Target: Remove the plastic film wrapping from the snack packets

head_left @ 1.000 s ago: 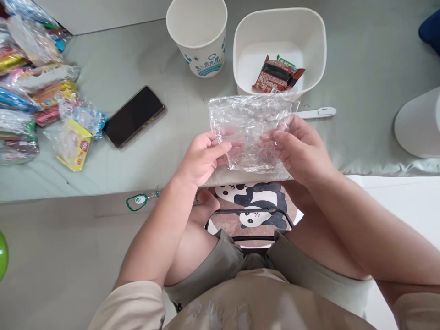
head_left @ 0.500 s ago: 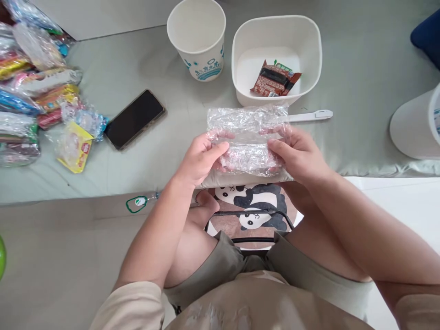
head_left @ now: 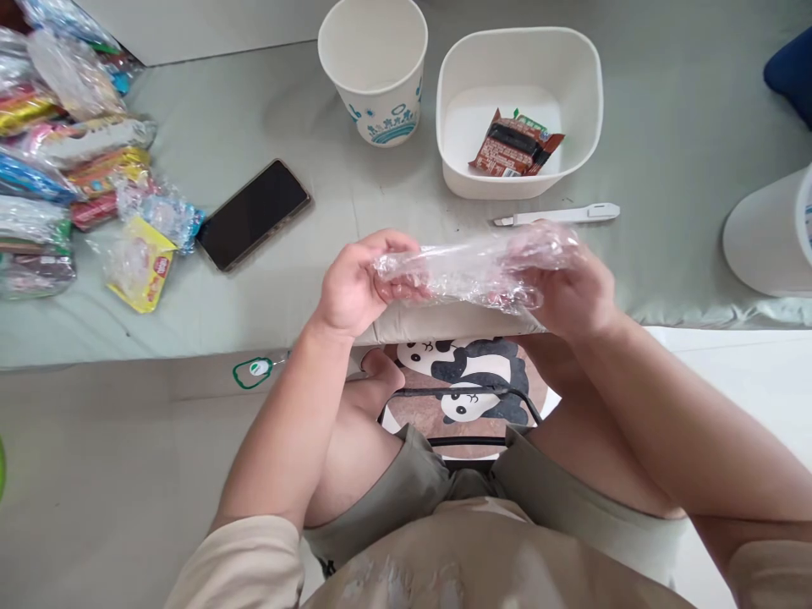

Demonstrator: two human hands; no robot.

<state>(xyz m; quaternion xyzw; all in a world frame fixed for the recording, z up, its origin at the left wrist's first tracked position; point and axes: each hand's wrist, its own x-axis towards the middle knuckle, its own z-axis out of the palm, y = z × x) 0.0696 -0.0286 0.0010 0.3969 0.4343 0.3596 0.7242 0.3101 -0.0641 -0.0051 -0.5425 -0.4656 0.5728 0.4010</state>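
A crumpled clear plastic wrapper stretches between my two hands, just above the near edge of the cloth-covered surface. My left hand grips its left end with the fingers curled. At the right end, my right hand is closed on the film, some of which covers the fingers. Just beyond the wrapper lies a white utility knife. Behind that stands a white square tub with a brown snack packet in it. A white paper cup with blue print stands left of the tub.
A black phone lies left of my hands. Farther left is a pile of packaged snacks, with a yellow packet at its near side. A white bin stands at the right. Below the edge, a panda-printed seat shows between my legs.
The wrapper has gone from spread flat to bunched and lifted on the right, uncovering the knife's left end. My hands have turned and moved slightly apart. The view has shifted a little.
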